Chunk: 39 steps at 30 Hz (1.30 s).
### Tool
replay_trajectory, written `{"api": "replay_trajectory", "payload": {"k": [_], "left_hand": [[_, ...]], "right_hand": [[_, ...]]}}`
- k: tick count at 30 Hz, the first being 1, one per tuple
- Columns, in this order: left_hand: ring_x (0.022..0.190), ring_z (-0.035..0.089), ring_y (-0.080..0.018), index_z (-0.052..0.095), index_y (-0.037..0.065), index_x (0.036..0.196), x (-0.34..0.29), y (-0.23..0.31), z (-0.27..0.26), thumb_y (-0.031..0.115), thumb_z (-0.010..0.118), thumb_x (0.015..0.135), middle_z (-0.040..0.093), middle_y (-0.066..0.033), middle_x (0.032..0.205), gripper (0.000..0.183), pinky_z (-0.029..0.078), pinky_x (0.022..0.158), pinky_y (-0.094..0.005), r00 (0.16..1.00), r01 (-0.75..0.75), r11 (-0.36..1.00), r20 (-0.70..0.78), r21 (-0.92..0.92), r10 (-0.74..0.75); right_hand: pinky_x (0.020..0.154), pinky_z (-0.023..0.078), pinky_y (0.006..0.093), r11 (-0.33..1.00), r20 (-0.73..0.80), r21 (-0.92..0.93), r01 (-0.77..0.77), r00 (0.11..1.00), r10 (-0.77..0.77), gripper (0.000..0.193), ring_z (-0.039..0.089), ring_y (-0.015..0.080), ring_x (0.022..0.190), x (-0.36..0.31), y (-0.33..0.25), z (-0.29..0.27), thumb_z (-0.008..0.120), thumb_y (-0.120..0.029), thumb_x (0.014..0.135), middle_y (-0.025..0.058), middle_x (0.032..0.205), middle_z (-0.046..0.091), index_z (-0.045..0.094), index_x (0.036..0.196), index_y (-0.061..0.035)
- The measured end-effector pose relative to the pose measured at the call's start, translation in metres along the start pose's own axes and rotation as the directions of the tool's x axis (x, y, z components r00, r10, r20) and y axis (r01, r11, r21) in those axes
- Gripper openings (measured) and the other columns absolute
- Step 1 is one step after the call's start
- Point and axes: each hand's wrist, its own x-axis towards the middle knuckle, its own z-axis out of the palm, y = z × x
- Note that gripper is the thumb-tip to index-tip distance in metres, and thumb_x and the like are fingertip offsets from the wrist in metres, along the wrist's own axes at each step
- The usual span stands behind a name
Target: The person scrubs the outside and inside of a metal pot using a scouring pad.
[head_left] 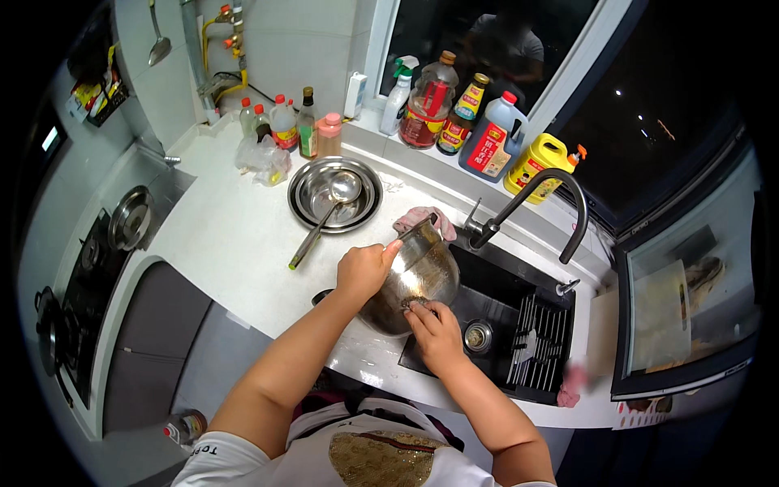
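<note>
A steel pot (420, 272) is tipped on its side at the counter's edge, partly over the sink, its wet outer surface up. My left hand (367, 272) is closed on the pot's left side, thumb lying along the metal. Fingers bent, my right hand (436, 331) presses a small grey scouring pad, apparently steel wool, against the pot's lower right side. Most of the pad is hidden under the fingertips. Behind the pot lies a crumpled pink cloth (415, 217).
Nested steel bowls (297, 203) hold a ladle (307, 246) on the counter, left of the pot. On the right are the black sink (519, 284), its curved faucet (581, 203) and a drying rack (535, 341). Several bottles line the windowsill; an open window (690, 308) juts in.
</note>
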Motion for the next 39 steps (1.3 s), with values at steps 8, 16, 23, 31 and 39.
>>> {"api": "replay_trajectory", "payload": {"k": [8, 16, 23, 31, 39], "left_hand": [[0.054, 0.056, -0.0418, 0.062, 0.000, 0.061, 0.002, -0.006, -0.002, 0.045, 0.052, 0.094, 0.056, -0.0229, 0.058, 0.057, 0.044, 0.051, -0.0475, 0.995, -0.100, 0.988, -0.041, -0.114, 0.096], [0.057, 0.059, -0.0421, 0.066, 0.002, 0.064, 0.003, -0.023, -0.006, 0.048, 0.051, 0.093, 0.060, -0.0211, 0.060, 0.056, 0.048, 0.055, -0.0476, 0.993, -0.102, 0.984, 0.041, -0.143, 0.109], [0.054, 0.057, -0.0405, 0.064, 0.002, 0.062, -0.004, -0.032, -0.006, 0.043, 0.053, 0.093, 0.059, -0.0200, 0.060, 0.053, 0.046, 0.052, -0.0459, 0.982, -0.189, 0.956, -0.014, -0.224, 0.190], [0.050, 0.053, -0.0399, 0.061, -0.001, 0.061, -0.003, -0.040, -0.007, 0.036, 0.058, 0.092, 0.054, -0.0223, 0.057, 0.049, 0.042, 0.049, -0.0423, 0.971, -0.237, 0.943, -0.049, -0.235, 0.232], [0.047, 0.049, -0.0385, 0.060, -0.001, 0.059, -0.001, -0.040, -0.009, 0.036, 0.059, 0.092, 0.052, -0.0216, 0.054, 0.050, 0.041, 0.048, -0.0416, 0.976, -0.216, 0.928, -0.049, -0.303, 0.211]], "right_hand": [[0.079, 0.051, 0.0379, 0.999, -0.019, 0.008, 0.040, 0.999, -0.040, 0.031, 0.057, 0.0306, 0.097, 0.014, 0.003, -0.009, 0.062, -0.004, 0.070, 0.0103, 0.110, 0.063, 0.066, 0.100, -0.0009], [0.076, 0.052, 0.0374, 0.999, -0.023, 0.047, -0.006, 1.000, 0.007, 0.035, 0.058, 0.0306, 0.094, 0.042, 0.002, -0.005, 0.062, -0.001, 0.066, 0.0103, 0.110, 0.064, 0.067, 0.101, -0.0004], [0.077, 0.052, 0.0371, 0.999, 0.029, 0.032, 0.033, 0.999, -0.034, 0.039, 0.058, 0.0303, 0.095, 0.011, 0.000, -0.012, 0.064, -0.002, 0.066, 0.0094, 0.112, 0.064, 0.068, 0.105, -0.0017], [0.078, 0.052, 0.0383, 0.999, 0.053, 0.041, 0.009, 0.999, -0.011, 0.039, 0.058, 0.0319, 0.094, 0.009, -0.006, -0.016, 0.063, 0.000, 0.065, 0.0108, 0.111, 0.064, 0.067, 0.103, -0.0009], [0.076, 0.052, 0.0378, 0.999, 0.019, 0.044, -0.031, 0.999, 0.030, 0.038, 0.058, 0.0322, 0.092, 0.047, -0.004, -0.008, 0.064, 0.002, 0.065, 0.0115, 0.110, 0.064, 0.067, 0.103, 0.0000]]}}
